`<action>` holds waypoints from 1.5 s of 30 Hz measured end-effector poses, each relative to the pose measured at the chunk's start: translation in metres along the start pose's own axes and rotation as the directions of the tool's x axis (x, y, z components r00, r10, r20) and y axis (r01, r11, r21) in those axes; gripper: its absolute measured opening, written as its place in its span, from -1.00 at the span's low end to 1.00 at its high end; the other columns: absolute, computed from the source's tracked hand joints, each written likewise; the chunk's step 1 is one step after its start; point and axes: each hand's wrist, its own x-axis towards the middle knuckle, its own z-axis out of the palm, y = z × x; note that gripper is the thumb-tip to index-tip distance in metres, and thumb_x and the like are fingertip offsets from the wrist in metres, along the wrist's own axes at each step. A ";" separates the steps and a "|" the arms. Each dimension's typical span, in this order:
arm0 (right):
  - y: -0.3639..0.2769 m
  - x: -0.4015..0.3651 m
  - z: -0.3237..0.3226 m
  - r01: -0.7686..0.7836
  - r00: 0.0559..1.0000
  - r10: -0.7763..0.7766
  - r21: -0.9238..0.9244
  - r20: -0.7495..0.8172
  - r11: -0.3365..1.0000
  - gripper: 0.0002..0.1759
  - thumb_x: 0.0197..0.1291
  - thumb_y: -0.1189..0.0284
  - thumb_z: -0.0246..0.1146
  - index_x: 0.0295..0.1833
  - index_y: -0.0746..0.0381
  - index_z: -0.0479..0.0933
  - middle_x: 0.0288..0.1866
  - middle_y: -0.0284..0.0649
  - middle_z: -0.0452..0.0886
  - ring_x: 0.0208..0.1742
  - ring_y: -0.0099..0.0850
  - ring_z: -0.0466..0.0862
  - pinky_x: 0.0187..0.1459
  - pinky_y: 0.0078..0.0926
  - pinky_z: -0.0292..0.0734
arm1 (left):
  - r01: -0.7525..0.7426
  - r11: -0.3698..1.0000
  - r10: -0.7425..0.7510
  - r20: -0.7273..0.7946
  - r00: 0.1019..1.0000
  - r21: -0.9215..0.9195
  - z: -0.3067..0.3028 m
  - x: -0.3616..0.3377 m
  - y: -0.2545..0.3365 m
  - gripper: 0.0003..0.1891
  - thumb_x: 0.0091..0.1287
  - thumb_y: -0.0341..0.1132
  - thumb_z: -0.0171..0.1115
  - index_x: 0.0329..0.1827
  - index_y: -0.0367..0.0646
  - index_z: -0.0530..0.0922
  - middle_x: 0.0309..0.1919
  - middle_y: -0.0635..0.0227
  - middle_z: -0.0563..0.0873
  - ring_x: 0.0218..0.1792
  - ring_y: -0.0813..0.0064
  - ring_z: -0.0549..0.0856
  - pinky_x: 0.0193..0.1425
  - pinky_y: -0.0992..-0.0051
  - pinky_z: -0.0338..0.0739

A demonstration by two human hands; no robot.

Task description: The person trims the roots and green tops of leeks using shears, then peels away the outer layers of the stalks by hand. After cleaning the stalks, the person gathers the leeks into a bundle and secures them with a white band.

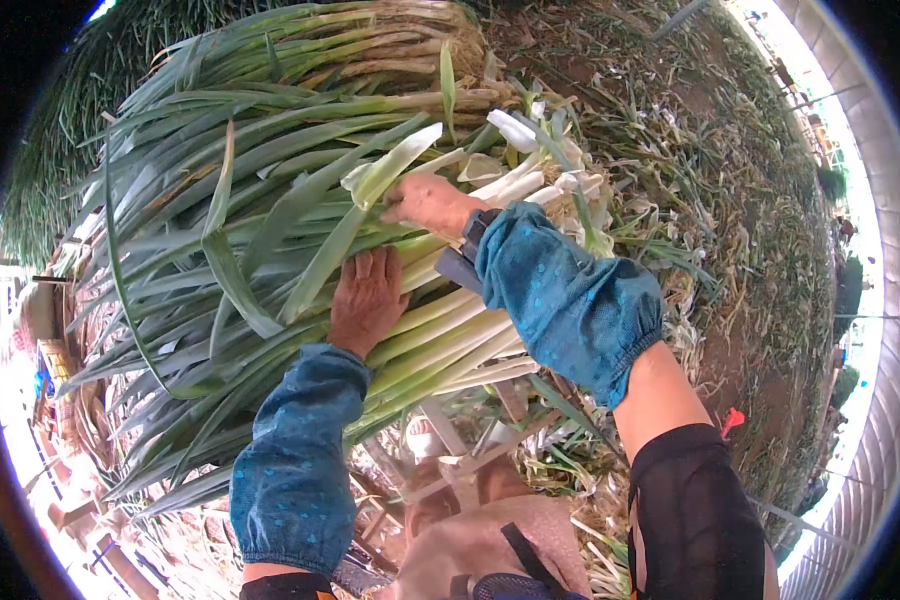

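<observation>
A wide pile of leeks [440, 340] lies in front of me, green leaves to the left and white stems to the right. My left hand [367, 300] rests palm down across the stalks, fingers extended. Just above it, my right hand [430, 205] has its fingers curled at a loose leek leaf [395, 165], whose pale sheath sticks up beside the fingertips. The right fingertips are partly hidden. A dark band [478, 230] circles my right wrist, and a flat grey piece [458, 272] shows beneath that sleeve.
Another bundle of leeks with rooty ends [410, 60] lies at the far side. Leaf scraps and peelings [670, 150] litter the ground to the right. Beneath the pile are the bars of a stand [440, 430], close to my legs. More green leaves [60, 150] are heaped at the upper left.
</observation>
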 end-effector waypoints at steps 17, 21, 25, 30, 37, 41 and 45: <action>0.178 -0.066 -0.096 -0.231 0.638 0.363 0.281 -0.679 0.931 -0.69 0.17 0.23 0.21 -0.32 0.31 0.57 -0.53 -0.16 0.57 -0.55 -0.34 0.55 -0.48 -0.33 0.46 | -0.086 0.992 0.073 -0.142 0.987 -0.093 -0.022 0.028 0.031 -0.39 0.02 -0.20 0.35 0.11 -0.31 0.36 0.02 0.07 0.44 0.01 0.11 0.45 0.10 0.24 0.42; 0.280 -0.184 -0.223 -0.707 0.367 0.554 0.162 -0.747 0.688 -0.63 0.18 0.18 0.21 -0.18 0.31 0.52 -0.37 0.03 0.58 -0.37 -0.10 0.60 -0.36 -0.19 0.45 | 0.160 0.964 -0.184 -0.096 0.978 -0.214 -0.007 0.066 0.027 -0.45 0.08 -0.09 0.32 -0.01 -0.31 0.39 -0.06 0.04 0.47 0.00 0.06 0.48 0.08 0.24 0.42; 0.294 -0.242 -0.254 -0.802 0.441 0.243 -0.258 -0.864 0.538 -0.57 0.18 0.16 0.22 -0.12 0.35 0.48 -0.36 0.10 0.57 -0.31 -0.02 0.59 -0.32 -0.16 0.45 | 0.247 0.949 -0.248 0.019 0.969 -0.196 0.005 0.058 0.036 -0.45 0.18 0.07 0.21 -0.03 -0.28 0.42 -0.17 0.08 0.55 -0.07 0.08 0.55 0.11 0.22 0.39; 0.180 -0.151 -0.172 -0.523 0.771 0.473 -0.001 -0.426 0.852 -0.16 -0.04 -0.21 0.25 -0.19 0.50 0.43 -0.23 0.10 0.55 -0.15 -0.08 0.58 -0.09 -0.20 0.47 | 0.181 0.983 -0.179 0.080 0.981 -0.023 0.014 0.042 0.050 -0.31 0.13 0.20 0.18 0.09 -0.25 0.45 -0.01 0.03 0.52 0.03 0.03 0.51 0.16 0.10 0.33; 0.177 -0.080 -0.075 -0.439 0.853 0.304 -0.270 -0.423 0.857 -0.63 0.03 0.24 0.25 -0.17 0.30 0.48 -0.25 0.01 0.61 -0.16 -0.20 0.66 -0.12 -0.25 0.53 | 0.250 0.968 -0.247 0.132 0.960 -0.011 0.022 0.020 0.067 -0.38 -0.03 0.14 0.32 -0.05 -0.17 0.56 -0.19 0.17 0.54 -0.13 0.11 0.50 0.02 0.17 0.33; 0.202 -0.133 -0.078 -0.401 0.877 0.305 -0.217 -0.372 0.890 -0.76 0.08 0.33 0.18 -0.18 0.23 0.51 -0.32 -0.07 0.62 -0.25 -0.18 0.66 -0.17 -0.22 0.54 | 0.253 0.962 -0.242 0.111 0.964 -0.106 0.050 0.000 0.064 -0.35 -0.01 0.12 0.32 0.05 -0.14 0.51 -0.15 0.11 0.55 -0.08 0.08 0.51 0.01 0.12 0.32; 0.224 -0.151 -0.092 -0.566 0.778 0.469 -0.143 -0.418 0.812 -0.74 0.05 0.29 0.23 -0.14 0.15 0.52 -0.36 -0.05 0.60 -0.24 -0.07 0.62 -0.24 -0.13 0.51 | 0.162 0.987 -0.162 0.018 0.987 0.009 0.044 0.002 0.066 -0.35 -0.02 0.14 0.32 0.05 -0.12 0.52 -0.19 0.15 0.55 -0.11 0.11 0.51 -0.02 0.15 0.33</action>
